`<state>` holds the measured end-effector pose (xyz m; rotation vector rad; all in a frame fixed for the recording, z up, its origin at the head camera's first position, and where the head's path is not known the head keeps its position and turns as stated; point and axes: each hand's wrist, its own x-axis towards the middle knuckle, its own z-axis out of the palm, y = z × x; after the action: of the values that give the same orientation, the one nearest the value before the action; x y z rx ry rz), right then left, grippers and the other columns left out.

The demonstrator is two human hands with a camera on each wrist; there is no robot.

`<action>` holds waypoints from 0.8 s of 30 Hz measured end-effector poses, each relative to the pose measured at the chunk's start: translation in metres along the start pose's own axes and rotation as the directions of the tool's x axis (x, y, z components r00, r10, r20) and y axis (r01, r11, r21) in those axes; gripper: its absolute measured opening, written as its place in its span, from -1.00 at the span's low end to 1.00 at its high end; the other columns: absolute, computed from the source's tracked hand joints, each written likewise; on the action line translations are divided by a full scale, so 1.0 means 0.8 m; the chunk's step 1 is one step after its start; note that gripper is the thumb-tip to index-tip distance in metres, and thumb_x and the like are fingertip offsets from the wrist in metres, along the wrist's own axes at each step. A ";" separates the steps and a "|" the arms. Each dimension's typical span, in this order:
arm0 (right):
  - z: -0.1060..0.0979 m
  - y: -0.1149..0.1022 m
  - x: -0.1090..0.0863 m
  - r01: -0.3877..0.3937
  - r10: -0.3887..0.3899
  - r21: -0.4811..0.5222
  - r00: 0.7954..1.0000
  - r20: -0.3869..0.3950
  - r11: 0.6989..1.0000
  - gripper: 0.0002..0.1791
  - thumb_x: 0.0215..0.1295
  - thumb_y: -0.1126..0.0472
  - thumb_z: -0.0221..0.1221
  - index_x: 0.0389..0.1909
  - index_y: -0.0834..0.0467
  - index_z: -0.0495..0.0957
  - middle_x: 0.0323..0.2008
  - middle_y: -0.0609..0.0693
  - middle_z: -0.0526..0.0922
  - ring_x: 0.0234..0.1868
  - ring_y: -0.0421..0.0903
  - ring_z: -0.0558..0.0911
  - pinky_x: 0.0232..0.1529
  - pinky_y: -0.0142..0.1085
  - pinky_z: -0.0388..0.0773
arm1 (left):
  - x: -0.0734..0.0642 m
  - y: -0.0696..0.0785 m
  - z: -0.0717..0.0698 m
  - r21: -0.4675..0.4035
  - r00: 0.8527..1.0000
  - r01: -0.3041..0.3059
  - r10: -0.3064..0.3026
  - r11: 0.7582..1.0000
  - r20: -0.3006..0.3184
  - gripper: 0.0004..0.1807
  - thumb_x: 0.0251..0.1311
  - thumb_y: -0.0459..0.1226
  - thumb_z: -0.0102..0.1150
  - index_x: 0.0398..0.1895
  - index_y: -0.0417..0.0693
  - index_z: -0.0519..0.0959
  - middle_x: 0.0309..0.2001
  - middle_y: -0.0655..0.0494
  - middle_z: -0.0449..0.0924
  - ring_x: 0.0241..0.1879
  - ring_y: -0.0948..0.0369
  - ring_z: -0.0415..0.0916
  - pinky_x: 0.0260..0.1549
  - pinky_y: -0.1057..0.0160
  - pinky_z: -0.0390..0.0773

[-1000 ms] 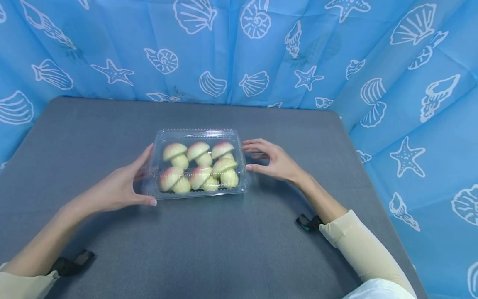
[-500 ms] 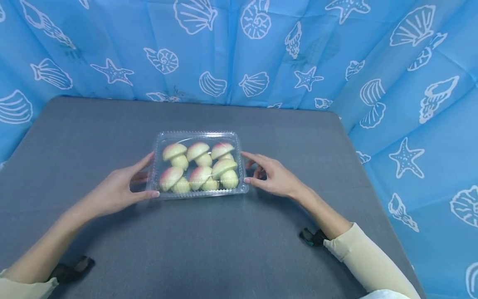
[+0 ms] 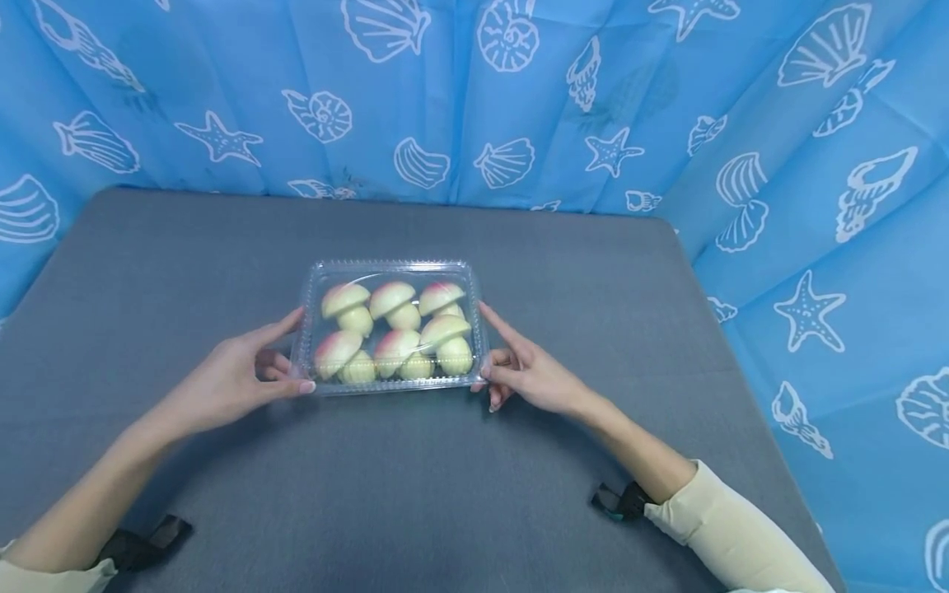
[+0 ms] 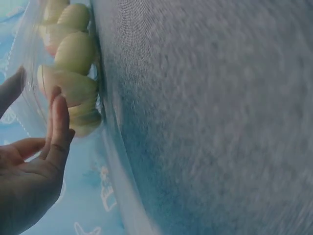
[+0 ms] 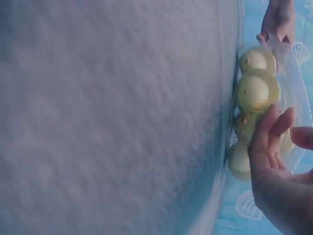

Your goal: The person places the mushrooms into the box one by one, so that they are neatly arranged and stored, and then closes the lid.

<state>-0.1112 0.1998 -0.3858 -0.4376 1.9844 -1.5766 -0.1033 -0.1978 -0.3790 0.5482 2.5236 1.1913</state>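
Observation:
A clear plastic clamshell box [image 3: 396, 272] lies on the grey table, its lid down. Through the lid show several pale yellow-green, mushroom-shaped pieces [image 3: 342, 352], some blushed pink on their caps, set in two rows. My left hand [image 3: 222, 375] holds the box's left side, thumb on the front left corner and index finger along the side. At the front right corner my right hand [image 3: 534, 375] pinches the rim with thumb and curled fingers, while its index finger stretches along the right side. In the left wrist view the left fingers [image 4: 59, 122] overlap the box's end.
The grey cloth-covered table [image 3: 415, 494] reaches back to a blue curtain [image 3: 460, 99] printed with white shells and starfish, which also hangs along the right side. Black straps [image 3: 148, 543] show at both wrists.
My right hand has shifted toward the front right corner, its lower fingers curling in under the rim. The left thumb has come up onto the front left corner. The box stays nearly in place.

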 end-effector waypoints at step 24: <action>0.007 0.001 0.002 -0.058 0.055 0.119 0.998 0.025 0.991 -0.03 0.46 0.39 0.03 0.57 -0.37 -0.30 -0.47 0.20 0.64 -0.58 -0.08 0.61 -0.44 -0.14 0.68 | 0.005 -0.005 -0.013 -0.306 0.980 0.149 -0.099 0.940 0.173 0.13 0.20 -0.34 0.33 0.61 0.01 -0.29 -0.41 -0.13 0.70 -0.36 0.03 0.68 -0.21 0.35 0.61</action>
<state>-0.1086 0.1946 -0.3879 -0.3463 1.8580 -1.6381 -0.1118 -0.2053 -0.3765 0.3773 2.1438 1.4107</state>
